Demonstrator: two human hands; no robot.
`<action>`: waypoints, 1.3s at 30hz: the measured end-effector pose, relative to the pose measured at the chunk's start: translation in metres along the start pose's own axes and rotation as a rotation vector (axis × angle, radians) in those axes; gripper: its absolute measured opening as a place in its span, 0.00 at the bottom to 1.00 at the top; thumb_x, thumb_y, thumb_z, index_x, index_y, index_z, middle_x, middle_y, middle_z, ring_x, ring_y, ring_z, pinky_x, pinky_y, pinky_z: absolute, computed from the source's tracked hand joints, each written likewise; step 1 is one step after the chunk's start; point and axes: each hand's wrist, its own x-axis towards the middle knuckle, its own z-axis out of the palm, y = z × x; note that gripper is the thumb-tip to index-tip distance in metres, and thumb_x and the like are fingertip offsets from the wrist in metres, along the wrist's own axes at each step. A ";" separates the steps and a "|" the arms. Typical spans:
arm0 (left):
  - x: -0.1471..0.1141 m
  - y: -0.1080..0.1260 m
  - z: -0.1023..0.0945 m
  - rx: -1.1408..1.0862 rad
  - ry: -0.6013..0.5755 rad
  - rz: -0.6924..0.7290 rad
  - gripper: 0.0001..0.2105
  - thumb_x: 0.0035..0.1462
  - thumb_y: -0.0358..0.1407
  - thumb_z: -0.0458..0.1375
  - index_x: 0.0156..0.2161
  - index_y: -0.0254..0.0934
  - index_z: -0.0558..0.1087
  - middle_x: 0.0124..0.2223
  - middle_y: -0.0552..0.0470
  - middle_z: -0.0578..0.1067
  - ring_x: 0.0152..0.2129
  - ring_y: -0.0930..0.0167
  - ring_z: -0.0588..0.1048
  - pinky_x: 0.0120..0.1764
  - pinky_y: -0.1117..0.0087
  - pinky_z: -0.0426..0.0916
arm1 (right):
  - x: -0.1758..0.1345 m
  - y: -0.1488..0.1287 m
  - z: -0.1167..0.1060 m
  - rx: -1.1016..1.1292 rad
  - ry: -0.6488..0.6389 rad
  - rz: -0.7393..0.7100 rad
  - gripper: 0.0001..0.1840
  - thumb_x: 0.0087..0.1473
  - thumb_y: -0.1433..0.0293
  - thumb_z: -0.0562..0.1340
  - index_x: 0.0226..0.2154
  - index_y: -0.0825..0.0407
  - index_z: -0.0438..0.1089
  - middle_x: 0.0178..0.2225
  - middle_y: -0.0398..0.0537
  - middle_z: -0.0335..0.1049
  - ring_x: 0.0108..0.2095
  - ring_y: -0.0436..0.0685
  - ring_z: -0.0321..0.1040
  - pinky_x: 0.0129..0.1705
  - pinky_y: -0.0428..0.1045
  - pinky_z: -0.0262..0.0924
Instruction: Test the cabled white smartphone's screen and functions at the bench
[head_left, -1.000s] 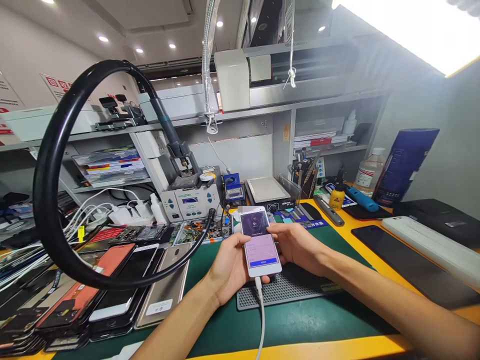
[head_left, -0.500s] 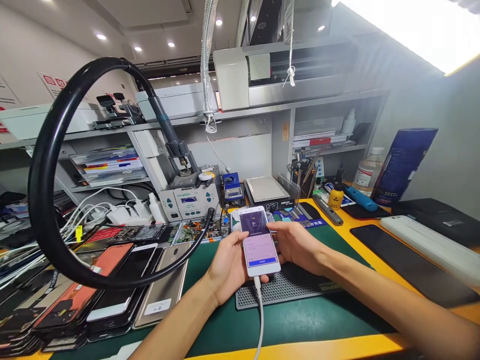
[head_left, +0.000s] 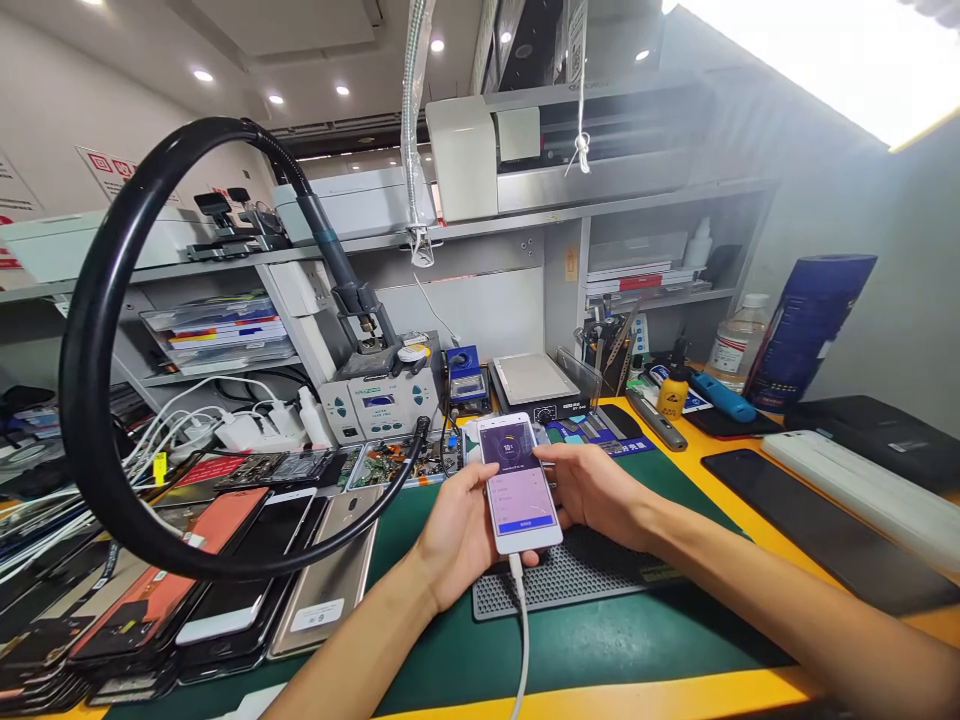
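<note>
A white smartphone (head_left: 519, 490) is held upright and slightly tilted, its lit screen showing a round dial above a pale list and a blue bar. My left hand (head_left: 461, 535) grips its left side, thumb on the edge and fingertips showing under the lower end. On the other side, my right hand (head_left: 589, 490) holds the right edge with the thumb near the screen; its other fingers are partly hidden behind the phone. A white cable (head_left: 523, 630) is plugged into the bottom of the phone and runs down toward me. Below lies a grey perforated pad (head_left: 600, 580) on the green mat (head_left: 645, 640).
A black hose (head_left: 82, 400) loops at left from a hot-air station (head_left: 379, 405). Stacked phones (head_left: 247, 560) lie beneath it. At right are a yellow bottle (head_left: 672, 395), a black phone panel (head_left: 810, 520) and a white case (head_left: 862, 490). A flat plate device (head_left: 536, 380) stands behind.
The number in the dial on the phone screen has risen from about 5 to about 10. Both hands keep the same grip and barely move.
</note>
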 end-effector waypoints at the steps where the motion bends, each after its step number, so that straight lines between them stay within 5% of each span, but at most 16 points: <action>1: 0.000 0.000 0.000 -0.001 0.001 -0.001 0.22 0.63 0.41 0.45 0.55 0.28 0.68 0.50 0.34 0.73 0.35 0.59 0.76 0.24 0.65 0.73 | 0.000 0.000 0.000 0.000 -0.001 -0.001 0.18 0.61 0.64 0.51 0.46 0.56 0.68 0.39 0.56 0.74 0.36 0.62 0.71 0.36 0.56 0.65; 39: -0.002 0.002 0.002 0.015 -0.007 -0.006 0.24 0.63 0.39 0.42 0.55 0.25 0.69 0.48 0.33 0.74 0.37 0.57 0.76 0.24 0.66 0.73 | 0.002 0.004 -0.005 0.003 -0.031 0.000 0.17 0.61 0.64 0.51 0.43 0.56 0.70 0.40 0.55 0.74 0.37 0.62 0.70 0.36 0.56 0.65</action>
